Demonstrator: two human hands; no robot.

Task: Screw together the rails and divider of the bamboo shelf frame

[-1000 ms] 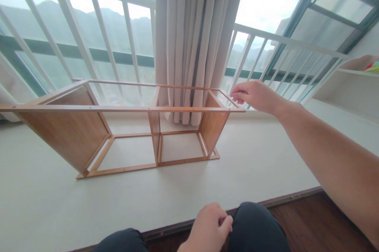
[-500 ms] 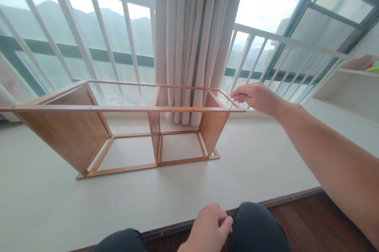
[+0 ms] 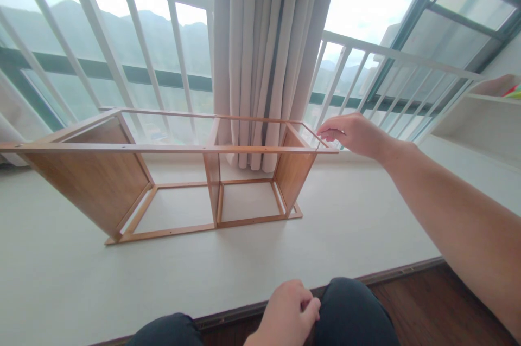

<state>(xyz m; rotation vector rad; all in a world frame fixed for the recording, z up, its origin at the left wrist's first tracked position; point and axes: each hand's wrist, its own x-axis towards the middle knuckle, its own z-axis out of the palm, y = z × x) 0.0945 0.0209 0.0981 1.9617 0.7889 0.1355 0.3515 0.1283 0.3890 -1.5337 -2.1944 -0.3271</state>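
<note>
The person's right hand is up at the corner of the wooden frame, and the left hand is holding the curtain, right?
Not quite. The right hand is at the top right corner of the wooden frame, but the left hand is nowhere near the curtain. It rests curled low by the person's knee, as the head view shows.

A home, high up, at a bay window

A wide pale window ledge [image 3: 61, 281] runs under tall panes with a white guard rail [image 3: 142, 53], a gathered beige curtain [image 3: 268, 53] hanging at the corner and misty hills far below outside. Dark wood floor [image 3: 427, 308] meets the ledge, a white shelf unit [image 3: 476, 123] stands at the right, and a half-built wooden frame [image 3: 171, 148] sits on the ledge.
</note>
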